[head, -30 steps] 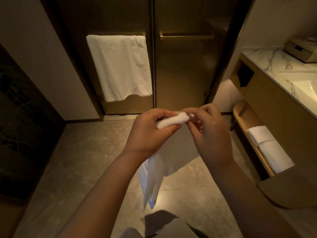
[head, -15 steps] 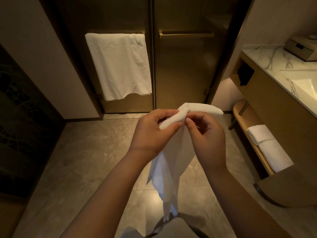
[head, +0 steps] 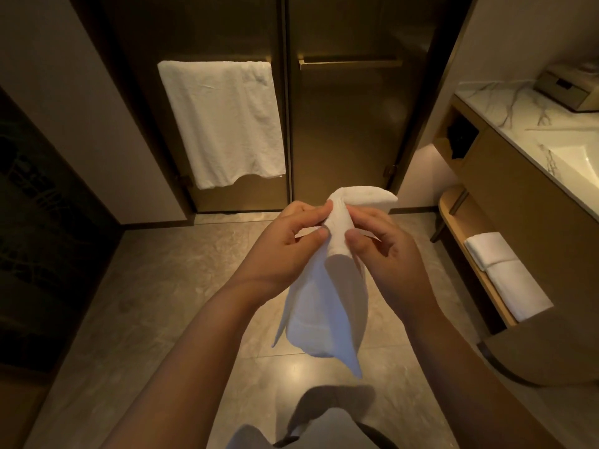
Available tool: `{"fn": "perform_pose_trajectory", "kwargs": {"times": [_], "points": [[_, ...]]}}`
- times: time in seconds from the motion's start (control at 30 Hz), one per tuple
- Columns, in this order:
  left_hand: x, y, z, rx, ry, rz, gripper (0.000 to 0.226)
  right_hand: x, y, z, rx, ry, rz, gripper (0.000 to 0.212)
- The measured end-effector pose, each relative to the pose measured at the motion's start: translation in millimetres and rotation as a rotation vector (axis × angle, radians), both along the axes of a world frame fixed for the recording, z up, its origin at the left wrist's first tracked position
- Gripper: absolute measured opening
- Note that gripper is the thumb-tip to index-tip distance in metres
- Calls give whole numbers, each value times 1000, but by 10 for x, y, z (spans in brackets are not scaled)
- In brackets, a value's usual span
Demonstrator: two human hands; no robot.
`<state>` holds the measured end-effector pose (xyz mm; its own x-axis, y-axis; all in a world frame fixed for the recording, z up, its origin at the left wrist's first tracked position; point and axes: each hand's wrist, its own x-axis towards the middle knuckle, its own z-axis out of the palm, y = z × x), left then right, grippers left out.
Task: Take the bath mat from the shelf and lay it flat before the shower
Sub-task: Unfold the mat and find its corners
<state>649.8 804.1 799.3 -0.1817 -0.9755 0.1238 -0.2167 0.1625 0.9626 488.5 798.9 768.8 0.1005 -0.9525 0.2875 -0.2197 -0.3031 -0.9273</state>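
Hands pinch one bunched top edge of the bath mat (head: pixel 327 296), left hand (head: pixel 288 251) and right hand (head: pixel 385 254) side by side, apparently hunting corners to spread it, so it hangs folded above the floor (head: pixel 155 286) before the shower doors (head: pixel 340 131).

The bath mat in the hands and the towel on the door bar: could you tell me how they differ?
The bath mat is bunched, pinched by left hand and right hand; the towel hangs spread over its bar, untouched. The bath mat dangles above the floor; the towel lies against the door. Both are white cloth.
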Motion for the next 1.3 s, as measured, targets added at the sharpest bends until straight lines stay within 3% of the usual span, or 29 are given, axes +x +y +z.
{"fn": "perform_pose_trajectory", "kwargs": {"times": [0.23, 0.6, 0.87, 1.3], "points": [[-35, -5, -58, -43, -39, 86, 34, -31, 6, -28, 13, 121, 77, 72], [-83, 23, -86, -95, -53, 171, 31, 1, 38, -91, -21, 110, 16, 37], [-184, 31, -132, -140, -41, 294, 32, 34, 54, -90, -51, 116, -6, 40], [13, -20, -172, -193, -71, 411, 20, -192, 83, 6, -22, 239, -109, 25]]}}
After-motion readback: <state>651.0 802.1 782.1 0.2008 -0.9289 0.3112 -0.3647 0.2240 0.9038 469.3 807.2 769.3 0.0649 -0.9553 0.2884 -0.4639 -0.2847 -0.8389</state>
